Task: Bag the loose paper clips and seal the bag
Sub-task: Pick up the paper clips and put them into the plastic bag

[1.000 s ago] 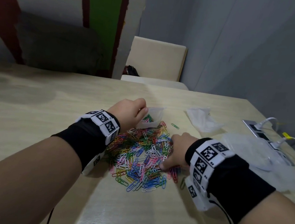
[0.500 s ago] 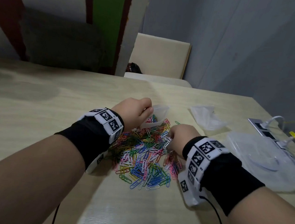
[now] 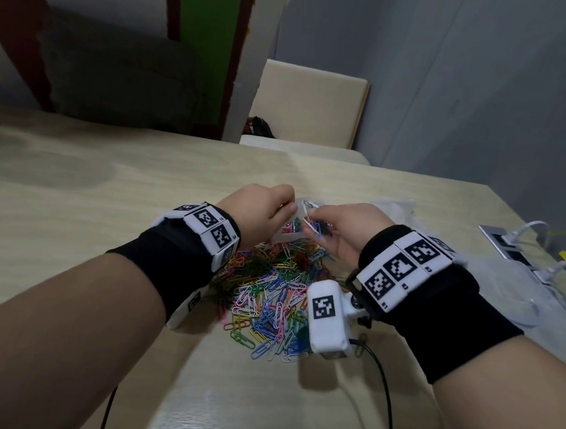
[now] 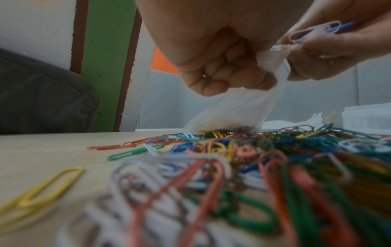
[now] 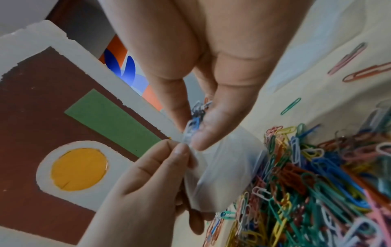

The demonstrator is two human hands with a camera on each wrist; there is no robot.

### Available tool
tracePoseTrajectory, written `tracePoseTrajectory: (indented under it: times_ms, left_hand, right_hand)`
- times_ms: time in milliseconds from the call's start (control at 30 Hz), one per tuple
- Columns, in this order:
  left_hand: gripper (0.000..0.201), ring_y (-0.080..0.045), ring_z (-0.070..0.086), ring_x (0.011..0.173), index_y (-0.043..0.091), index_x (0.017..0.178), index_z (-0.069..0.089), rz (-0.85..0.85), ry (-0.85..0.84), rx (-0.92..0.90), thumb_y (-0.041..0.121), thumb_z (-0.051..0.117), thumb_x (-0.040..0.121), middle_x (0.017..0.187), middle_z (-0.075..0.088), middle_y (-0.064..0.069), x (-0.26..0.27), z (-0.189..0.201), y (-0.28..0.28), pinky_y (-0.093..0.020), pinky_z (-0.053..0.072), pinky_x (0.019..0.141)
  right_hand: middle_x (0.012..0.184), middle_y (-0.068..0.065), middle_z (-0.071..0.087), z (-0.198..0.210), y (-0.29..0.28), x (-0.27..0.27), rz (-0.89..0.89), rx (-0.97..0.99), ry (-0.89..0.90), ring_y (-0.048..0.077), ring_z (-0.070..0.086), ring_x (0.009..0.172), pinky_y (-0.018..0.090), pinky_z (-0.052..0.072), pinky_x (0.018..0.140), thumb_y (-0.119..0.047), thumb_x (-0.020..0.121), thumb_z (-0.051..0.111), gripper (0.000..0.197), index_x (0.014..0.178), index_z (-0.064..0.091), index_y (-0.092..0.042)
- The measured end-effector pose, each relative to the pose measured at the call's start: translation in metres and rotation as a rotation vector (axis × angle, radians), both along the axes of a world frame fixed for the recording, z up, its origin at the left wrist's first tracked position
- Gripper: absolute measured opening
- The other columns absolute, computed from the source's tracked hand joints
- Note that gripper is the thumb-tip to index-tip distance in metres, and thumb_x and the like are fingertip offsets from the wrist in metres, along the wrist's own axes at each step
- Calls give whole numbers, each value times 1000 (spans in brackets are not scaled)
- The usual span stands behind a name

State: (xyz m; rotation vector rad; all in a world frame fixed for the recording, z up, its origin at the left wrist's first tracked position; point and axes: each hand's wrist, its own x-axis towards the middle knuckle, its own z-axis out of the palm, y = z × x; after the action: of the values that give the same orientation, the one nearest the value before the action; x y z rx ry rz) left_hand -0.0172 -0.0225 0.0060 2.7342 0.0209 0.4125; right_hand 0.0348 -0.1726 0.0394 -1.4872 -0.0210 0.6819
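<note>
A heap of coloured paper clips lies on the light wooden table; the same clips fill the foreground of both wrist views. My left hand pinches the top edge of a small clear bag, which hangs with its bottom resting on the heap. My right hand pinches a small bunch of clips right at the bag's mouth, touching the left fingers. I cannot tell what the bag holds.
A crumpled clear bag lies just beyond the hands. Clear plastic packaging and a table socket with white cables sit at the right. A beige chair stands behind the far edge. Stray clips lie outside the heap.
My right hand has lifted from the heap with a bunch of clips and come up to the bag's mouth. The left hand has raised the bag slightly toward it.
</note>
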Motion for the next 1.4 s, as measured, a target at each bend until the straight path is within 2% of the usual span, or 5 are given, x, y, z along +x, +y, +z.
tracePoseTrajectory:
  times_ms: [300, 533, 800, 1067, 1400]
  left_hand:
    - [22, -26, 54, 70, 14, 95, 53, -8, -10, -27, 31, 39, 97, 73, 62, -5, 0, -1, 1, -31, 40, 62]
    - [21, -24, 52, 69, 15, 94, 52, -1, -12, -23, 31, 39, 97, 71, 59, -3, -1, 0, -1, -30, 38, 61]
    - [23, -25, 54, 71, 15, 96, 53, -4, -8, -19, 33, 39, 97, 76, 64, -9, 0, -1, 0, -31, 40, 62]
    - [23, -23, 52, 68, 14, 96, 53, -10, 2, -17, 32, 38, 97, 73, 64, -5, 0, -1, 0, -29, 35, 61]
    - [24, -25, 55, 70, 12, 95, 53, -24, -2, -41, 30, 38, 98, 73, 63, -5, 0, 1, -12, -30, 39, 62]
  right_hand:
    - [88, 14, 47, 0, 4, 5, 90, -87, 136, 25, 54, 89, 36, 49, 93, 2, 96, 41, 16, 82, 42, -4]
    - [120, 13, 61, -6, 7, 3, 229, -535, -449, 32, 61, 111, 45, 52, 96, 0, 89, 52, 33, 119, 60, -12]
    - [108, 5, 67, 9, -6, -15, 357, -969, -833, 24, 62, 102, 34, 52, 89, -20, 87, 57, 18, 103, 65, -17]
    - [151, 1, 34, -18, -11, -28, 940, -1236, -792, 24, 41, 135, 39, 39, 109, -61, 64, 75, 107, 150, 19, -34]
    - [134, 4, 55, -14, -24, -33, 824, -1294, -910, 25, 55, 119, 31, 46, 97, -46, 81, 69, 65, 138, 48, -22]
